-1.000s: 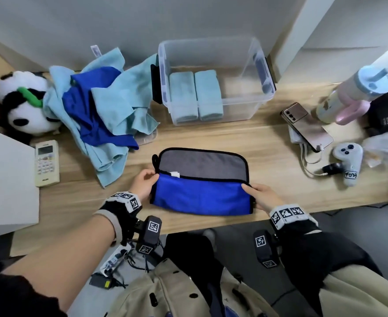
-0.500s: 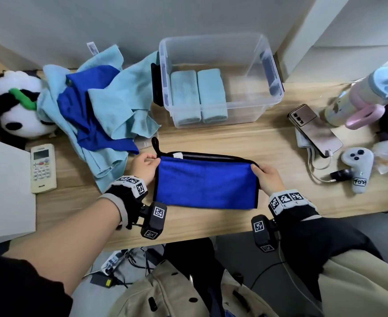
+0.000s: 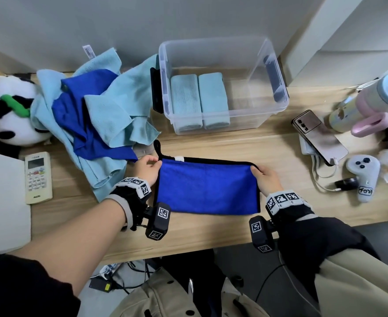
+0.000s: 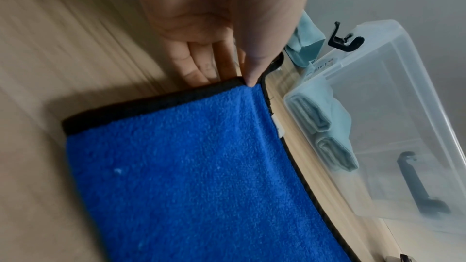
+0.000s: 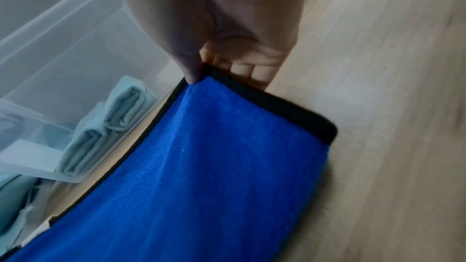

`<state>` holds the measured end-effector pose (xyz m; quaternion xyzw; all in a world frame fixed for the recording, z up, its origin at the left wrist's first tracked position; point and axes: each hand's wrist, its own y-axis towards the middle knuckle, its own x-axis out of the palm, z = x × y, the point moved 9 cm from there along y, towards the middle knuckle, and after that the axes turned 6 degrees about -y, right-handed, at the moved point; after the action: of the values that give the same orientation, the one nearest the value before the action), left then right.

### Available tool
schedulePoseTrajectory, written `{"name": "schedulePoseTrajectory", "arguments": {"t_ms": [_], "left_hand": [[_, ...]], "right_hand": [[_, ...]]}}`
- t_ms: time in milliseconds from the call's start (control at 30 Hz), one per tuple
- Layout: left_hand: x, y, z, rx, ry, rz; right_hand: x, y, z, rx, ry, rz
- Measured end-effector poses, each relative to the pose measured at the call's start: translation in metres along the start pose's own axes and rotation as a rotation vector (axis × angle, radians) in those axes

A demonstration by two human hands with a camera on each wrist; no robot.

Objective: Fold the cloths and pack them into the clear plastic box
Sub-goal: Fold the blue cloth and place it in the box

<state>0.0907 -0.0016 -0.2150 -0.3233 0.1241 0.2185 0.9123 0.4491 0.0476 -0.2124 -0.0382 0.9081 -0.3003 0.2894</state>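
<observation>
A blue cloth [image 3: 206, 186] [image 4: 191, 176] [image 5: 214, 166] with black trim lies folded in half on the wooden table, blue side up. My left hand [image 3: 148, 169] [image 4: 242, 79] pinches its far left corner, thumb on top. At the far right corner, my right hand [image 3: 262, 173] [image 5: 199, 75] pinches it the same way. The clear plastic box [image 3: 277, 88] [image 4: 393, 111] [image 5: 63, 37] stands just behind the cloth and holds two folded light-blue cloths [image 3: 198, 99] at its left side. A heap of unfolded light-blue and blue cloths [image 3: 92, 115] lies to the left.
A panda plush [image 3: 5, 115] and a remote control [image 3: 38, 177] lie at the far left beside a white box [image 3: 3, 202]. To the right are a phone [image 3: 318, 136], a game controller [image 3: 363, 177], cables and a pink bottle [image 3: 371, 104].
Both hands carried the cloth's near edge away from me onto the far edge, covering the grey inner face. The cloth is now folded in half.
</observation>
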Motion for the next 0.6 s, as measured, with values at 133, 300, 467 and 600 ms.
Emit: {"name": "schedulePoseTrajectory", "arguments": {"t_ms": [133, 300, 467, 600], "left_hand": [[0.001, 0.002, 0.005, 0.020, 0.038, -0.022], [0.004, 0.001, 0.009, 0.011, 0.097, -0.040], [0.006, -0.001, -0.001, -0.067, 0.178, -0.047], [0.014, -0.006, -0.010, -0.145, 0.277, -0.133]], "right_hand": [[-0.003, -0.001, 0.002, 0.005, 0.025, 0.033], [-0.013, -0.003, 0.005, 0.048, 0.050, 0.137], [-0.038, -0.029, 0.018, 0.179, -0.124, 0.350], [-0.027, -0.047, 0.026, 0.283, -0.274, 0.220]]}}
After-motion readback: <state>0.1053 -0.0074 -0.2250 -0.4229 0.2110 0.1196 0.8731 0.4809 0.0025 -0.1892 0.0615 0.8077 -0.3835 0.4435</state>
